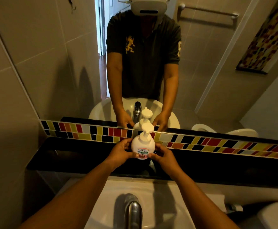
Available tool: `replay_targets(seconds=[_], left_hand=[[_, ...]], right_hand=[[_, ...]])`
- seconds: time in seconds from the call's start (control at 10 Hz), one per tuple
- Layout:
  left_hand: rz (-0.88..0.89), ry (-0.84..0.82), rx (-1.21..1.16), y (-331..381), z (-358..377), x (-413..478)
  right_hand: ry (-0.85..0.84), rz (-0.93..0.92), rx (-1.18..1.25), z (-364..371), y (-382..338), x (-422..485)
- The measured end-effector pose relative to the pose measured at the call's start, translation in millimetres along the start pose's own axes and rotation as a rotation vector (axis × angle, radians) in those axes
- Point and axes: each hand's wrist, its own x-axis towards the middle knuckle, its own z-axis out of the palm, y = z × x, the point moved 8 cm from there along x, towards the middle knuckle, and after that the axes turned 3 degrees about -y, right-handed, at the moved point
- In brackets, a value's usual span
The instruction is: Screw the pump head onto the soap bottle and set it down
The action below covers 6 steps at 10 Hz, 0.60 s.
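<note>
**A:** Head view, status of the soap bottle (142,147)?

**B:** Upright, white, round-bodied, label facing the camera. It stands at the black ledge (78,154), about midway along its length and close to the rear edge, just in front of the coloured tile strip (217,144). Whether the base touches the ledge cannot be told; the fingers cover the lower edge.

**A:** Pump head (146,128)?

**B:** Seated on the bottle neck, upright, white, with its broad top level. No gap shows between the collar and the bottle shoulder.

**A:** Left hand (121,152)?

**B:** Curled around the left side of the bottle body. The thumb lies on the front near the label; the other fingers wrap behind. It grasps the bottle.

**A:** Right hand (162,156)?

**B:** Curled around the lower right side of the bottle. The thumb tip rests on the front at the label's lower edge. It also grasps the bottle. Neither hand touches the pump head.

**A:** Surroundings?

**B:** The mirror (52,55) rises directly behind the tile strip and shows the bottle, both hands and the person's dark shirt. The white sink (176,204) lies below the front edge of the ledge, with the metal tap (133,210) at the bottom centre of the view, in line with the bottle. Both forearms reach over the sink, 1 on each side of the tap.
</note>
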Motion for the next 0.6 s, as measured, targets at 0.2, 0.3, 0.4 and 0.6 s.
replay_targets(seconds=[0.2, 0.3, 0.4, 0.6], left_hand=[[-0.004, 0.003, -0.014, -0.5, 1.2, -1.5], [0.012, 0.027, -0.014, -2.2, 0.3, -3.7], [0.073, 0.157, 0.111, -6.4, -6.3, -9.1], [0.212, 0.352, 0.875, -18.6, -16.9, -35.4]], right_hand=[[0.013, 0.017, -0.026, -0.2, 5.0, -0.8], [0.016, 0.029, -0.063, -0.4, 8.0, -2.7], [0.150, 0.043, -0.253, -7.7, 19.4, -6.1], [0.279, -0.045, -0.800, -9.4, 20.6, -37.8]])
